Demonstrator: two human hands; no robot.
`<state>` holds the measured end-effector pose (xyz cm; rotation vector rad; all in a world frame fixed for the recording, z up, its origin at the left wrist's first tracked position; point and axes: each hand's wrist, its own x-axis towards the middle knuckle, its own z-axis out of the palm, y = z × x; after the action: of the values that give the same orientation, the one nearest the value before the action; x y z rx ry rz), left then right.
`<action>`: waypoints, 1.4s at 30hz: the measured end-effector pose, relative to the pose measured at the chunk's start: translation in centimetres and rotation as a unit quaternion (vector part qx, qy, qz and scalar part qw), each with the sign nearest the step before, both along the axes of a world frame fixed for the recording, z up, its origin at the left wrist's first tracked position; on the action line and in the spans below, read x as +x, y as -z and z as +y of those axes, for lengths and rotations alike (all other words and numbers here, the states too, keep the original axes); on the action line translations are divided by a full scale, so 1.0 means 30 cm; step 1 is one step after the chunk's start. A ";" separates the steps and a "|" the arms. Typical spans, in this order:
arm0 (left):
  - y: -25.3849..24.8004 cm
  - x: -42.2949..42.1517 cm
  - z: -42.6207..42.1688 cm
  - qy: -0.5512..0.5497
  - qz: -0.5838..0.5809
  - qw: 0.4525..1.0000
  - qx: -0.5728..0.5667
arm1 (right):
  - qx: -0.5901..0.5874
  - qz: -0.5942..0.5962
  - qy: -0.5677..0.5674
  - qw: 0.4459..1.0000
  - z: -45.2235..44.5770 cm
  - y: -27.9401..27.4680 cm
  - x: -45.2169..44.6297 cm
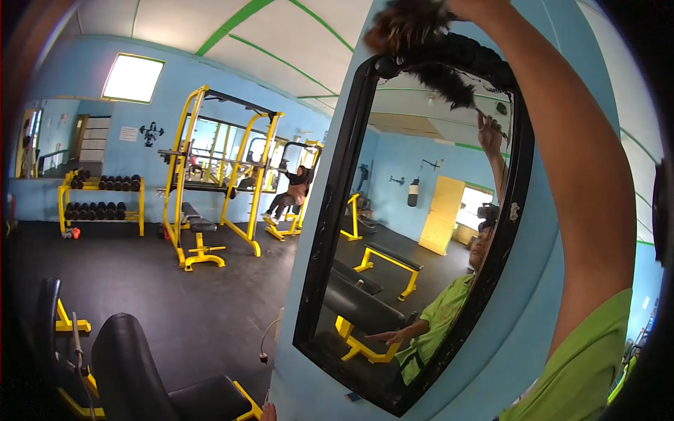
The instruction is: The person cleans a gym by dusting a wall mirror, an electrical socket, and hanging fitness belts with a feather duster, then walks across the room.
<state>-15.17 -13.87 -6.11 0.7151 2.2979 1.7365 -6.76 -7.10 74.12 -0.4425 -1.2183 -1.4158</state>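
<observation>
My right arm reaches up along the right side, and my right hand (472, 7) is at the top edge, closed on a feather duster (411, 27). The duster's dark brown feathers lie against the top of a black-framed mirror (331, 210) on a light blue column. In the mirror glass, the reflection shows the raised hand with the duster's thin handle and a lower hand with stretched fingers. At the bottom edge, only a bit of my left hand (269, 412) shows beside the column; what it holds, if anything, is hidden.
A black padded bench (133, 365) stands at the lower left. Farther back are a dumbbell rack (104, 216), a yellow barbell frame (184, 168) and a person (295, 191) seated on a machine. A cable with a plug (264, 356) hangs beside the column.
</observation>
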 end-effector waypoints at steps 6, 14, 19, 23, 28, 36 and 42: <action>-0.018 0.084 0.011 -0.056 0.104 0.990 -0.082 | -0.039 -0.010 -0.065 0.997 0.035 0.052 -0.014; -0.140 0.293 -0.047 -0.081 0.071 0.990 -0.088 | -0.039 -0.076 -0.097 0.992 0.043 0.171 -0.055; -0.132 0.370 -0.076 -0.108 0.032 0.992 -0.058 | -0.095 -0.201 -0.068 0.973 -0.009 0.234 -0.084; -0.047 0.425 -0.053 -0.264 0.213 0.937 -0.084 | -0.026 -0.197 -0.019 0.980 -0.066 0.331 -0.164; -0.044 0.487 -0.158 -0.142 -0.001 0.986 -0.087 | -0.043 -0.252 -0.023 0.966 -0.145 0.448 -0.304; -0.041 0.563 -0.331 -0.152 -0.066 0.983 -0.080 | -0.040 -0.313 0.026 0.949 -0.306 0.592 -0.436; -0.021 0.629 -0.500 -0.169 -0.112 0.975 -0.092 | -0.036 -0.314 0.137 0.939 -0.304 0.706 -0.505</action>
<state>3.69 -28.87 -5.48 0.0886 2.4813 1.5974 -21.91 -16.22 52.94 -0.2141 -1.7750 -1.8349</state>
